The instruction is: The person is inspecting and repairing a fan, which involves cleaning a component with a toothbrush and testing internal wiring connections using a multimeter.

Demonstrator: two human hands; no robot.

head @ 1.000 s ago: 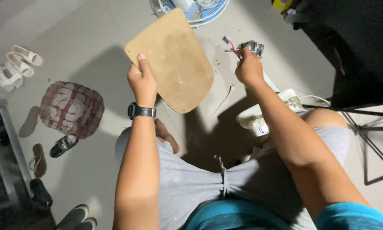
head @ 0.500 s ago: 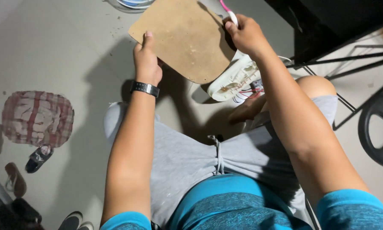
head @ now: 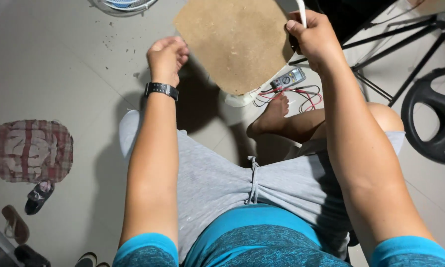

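in the head view, looking down over the person's lap, a flat brown board [head: 234,42] with rounded corners is held up over the grey tiled floor [head: 59,74]; take it as the landmark. the right hand [head: 315,39] is at the board's right edge, its fingers [head: 296,30] curled tight; they grip a thin white stick-like thing [head: 300,11] that pokes up out of the fist, and the thumb side presses against the board's rim. whether the fist also pinches the board itself cannot be told. the left hand [head: 167,58] is just beside the board's left edge, fingers bent inward and loosely curled, and it is not clear that they touch the board or hold anything. a black wristband [head: 161,89] sits on that wrist. just below the board's lower corner, on the floor, lies a small grey meter [head: 288,78] with red and black leads [head: 306,96] looped beside it, and a bare foot [head: 272,112] rests next to those leads. a white object [head: 237,99] shows partly under the board's lower edge. above and left of the board is the rim of a fan [head: 123,5]. right of the board stand black stand legs [head: 380,64] and a black wheel-like ring [head: 430,118]. far left and below the board lie a red-checked cloth [head: 32,151] and some sandals [head: 38,197].
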